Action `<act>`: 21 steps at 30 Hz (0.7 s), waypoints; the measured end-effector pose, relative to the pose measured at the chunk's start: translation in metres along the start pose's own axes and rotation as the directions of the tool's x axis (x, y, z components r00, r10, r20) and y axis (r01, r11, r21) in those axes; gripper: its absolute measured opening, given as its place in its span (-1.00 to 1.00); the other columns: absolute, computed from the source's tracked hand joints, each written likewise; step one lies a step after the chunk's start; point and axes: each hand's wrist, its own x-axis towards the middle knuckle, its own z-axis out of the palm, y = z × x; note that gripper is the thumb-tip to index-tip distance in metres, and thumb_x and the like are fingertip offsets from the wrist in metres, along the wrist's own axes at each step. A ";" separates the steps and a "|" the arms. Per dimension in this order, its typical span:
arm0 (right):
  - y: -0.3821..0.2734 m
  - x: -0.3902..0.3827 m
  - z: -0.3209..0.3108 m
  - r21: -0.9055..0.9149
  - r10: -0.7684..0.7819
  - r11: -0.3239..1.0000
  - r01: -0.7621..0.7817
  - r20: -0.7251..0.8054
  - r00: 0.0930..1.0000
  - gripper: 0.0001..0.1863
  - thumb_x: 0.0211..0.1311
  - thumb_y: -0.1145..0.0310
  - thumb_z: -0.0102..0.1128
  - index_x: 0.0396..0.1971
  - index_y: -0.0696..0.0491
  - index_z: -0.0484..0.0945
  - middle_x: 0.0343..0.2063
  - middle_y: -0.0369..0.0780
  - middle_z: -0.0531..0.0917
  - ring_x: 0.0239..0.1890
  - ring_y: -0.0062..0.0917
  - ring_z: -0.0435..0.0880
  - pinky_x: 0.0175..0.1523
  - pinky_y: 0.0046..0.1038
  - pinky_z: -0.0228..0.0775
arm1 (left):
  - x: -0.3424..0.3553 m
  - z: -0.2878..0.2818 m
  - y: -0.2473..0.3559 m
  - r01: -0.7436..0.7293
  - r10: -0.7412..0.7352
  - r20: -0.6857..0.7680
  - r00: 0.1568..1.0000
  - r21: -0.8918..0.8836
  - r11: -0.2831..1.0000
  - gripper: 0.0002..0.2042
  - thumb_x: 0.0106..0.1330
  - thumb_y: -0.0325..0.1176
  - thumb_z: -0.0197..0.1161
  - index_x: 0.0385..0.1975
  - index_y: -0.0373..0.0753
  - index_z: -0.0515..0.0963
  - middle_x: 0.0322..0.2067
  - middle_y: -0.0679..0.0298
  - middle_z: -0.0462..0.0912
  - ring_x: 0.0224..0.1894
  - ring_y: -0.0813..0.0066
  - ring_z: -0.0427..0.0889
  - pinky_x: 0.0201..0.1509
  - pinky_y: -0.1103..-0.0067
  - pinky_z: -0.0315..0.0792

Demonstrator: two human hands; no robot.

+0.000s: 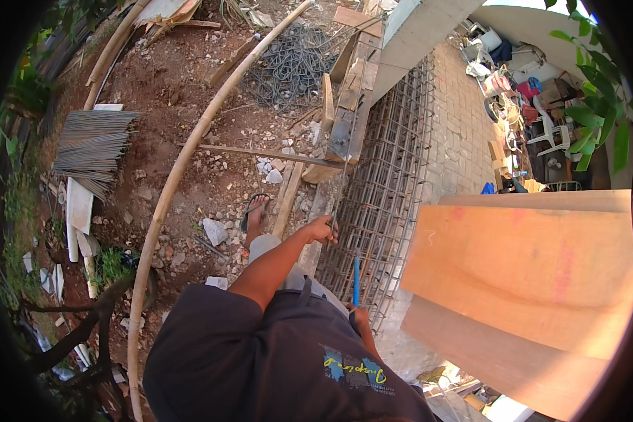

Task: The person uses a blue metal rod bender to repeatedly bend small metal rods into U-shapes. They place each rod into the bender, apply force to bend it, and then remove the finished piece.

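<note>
My left hand (321, 229) reaches forward and grips a thin steel bar (339, 193) at the near edge of a long rebar cage (390, 176) lying on the ground. My right hand (359, 318) stays close to my body, mostly hidden by my dark shirt, and holds a blue-handled tool (356, 278) pointing up toward the cage. My foot in a sandal (254, 211) stands on the rubble to the left of the cage.
Large plywood sheets (534, 274) lie to the right. A long bamboo pole (179, 176) curves across red earth strewn with stones. A bundle of straight bars (91, 144) lies at left, a pile of bent steel ties (288, 67) further ahead, and timber planks (348, 119) beside the cage.
</note>
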 end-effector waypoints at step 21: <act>-0.048 -0.020 -0.036 -0.089 0.016 0.996 -0.017 -0.011 1.000 -0.50 0.28 0.00 0.40 -0.23 0.24 0.79 -0.42 0.21 0.73 -0.20 0.09 0.80 -0.09 -0.02 0.54 | -0.022 0.002 0.013 -0.003 0.008 -0.069 0.998 0.071 0.997 -0.49 0.66 -0.20 0.14 0.42 -0.40 0.28 -0.24 -0.01 0.75 -0.41 0.18 0.80 -0.38 0.19 0.67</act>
